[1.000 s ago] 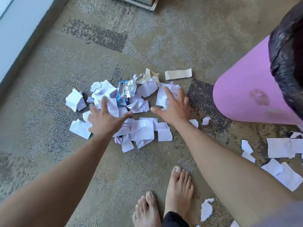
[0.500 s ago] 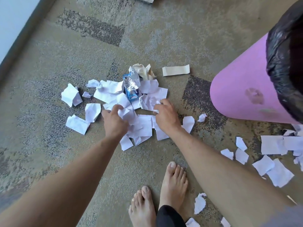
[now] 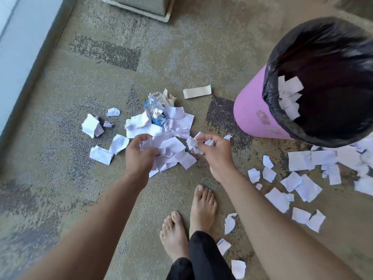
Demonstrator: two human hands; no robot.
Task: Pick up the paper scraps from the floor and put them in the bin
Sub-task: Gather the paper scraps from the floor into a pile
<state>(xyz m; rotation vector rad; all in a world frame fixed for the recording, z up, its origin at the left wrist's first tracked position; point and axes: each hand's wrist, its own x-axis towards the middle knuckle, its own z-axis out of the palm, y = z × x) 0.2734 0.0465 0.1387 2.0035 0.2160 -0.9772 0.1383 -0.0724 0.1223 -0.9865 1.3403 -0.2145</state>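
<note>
White paper scraps (image 3: 167, 150) bunch up off the carpeted floor (image 3: 101, 81) as a person stooping barefoot gathers them with both hands. A second ago both hands lay spread flat over the pile; half a second ago they had closed in on it. Now the right hand (image 3: 214, 150) has its grip curled tight around a crumpled wad, lifted just clear of the heap, while the left hand (image 3: 139, 156) has its fingers hooked into the larger sheets immediately beside that wad, holding them but not yet raising them free.

Just beyond the two grips, a blue-and-silver foil wrapper (image 3: 156, 113) sits tangled among more scraps, with a tan strip (image 3: 196, 91) further out. The pink bin (image 3: 254, 112), lined with a black bag (image 3: 270, 85) and already holding some white pieces, stands close off the right hand's outer side.

The shift from raking to clutching suggests the first handful is ready to carry across to the bin. Plenty remains: loose pieces lie scattered outside the left grip and thickly around the bin's base.
</note>
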